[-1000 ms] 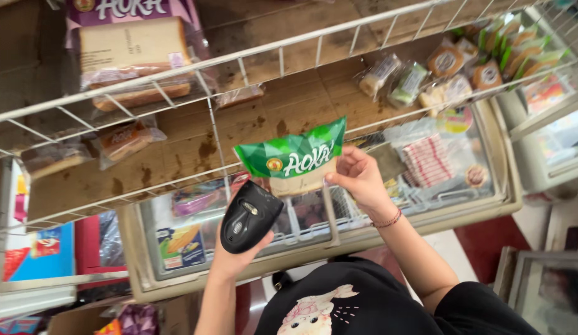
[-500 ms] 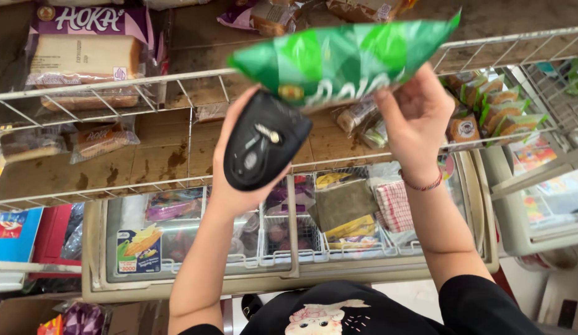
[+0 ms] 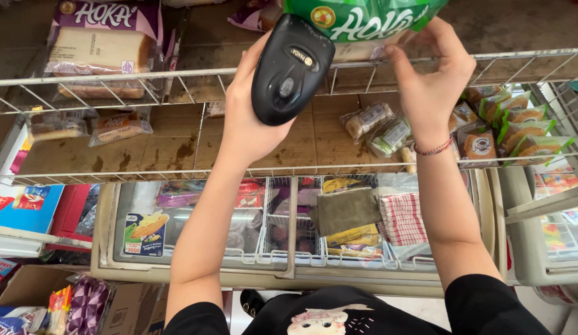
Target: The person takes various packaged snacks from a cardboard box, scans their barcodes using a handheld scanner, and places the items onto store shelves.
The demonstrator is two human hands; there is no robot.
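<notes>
Head view: my left hand [image 3: 252,124] clasps the black barcode scanner [image 3: 291,68], right hand [image 3: 428,74] pinches the green snack bag [image 3: 363,18] above the wire shelf [image 3: 177,77]; the loose pinch could drop it.

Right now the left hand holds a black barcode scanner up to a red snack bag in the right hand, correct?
Not quite: the snack bag is green, not red, as the head view shows. The left hand does hold the black barcode scanner up to it, and the right hand grips the bag.

Below your grip: wire shelving [image 3: 196,74] over stained cardboard liner [image 3: 158,149], then a glass-topped chest freezer [image 3: 115,273].
</notes>
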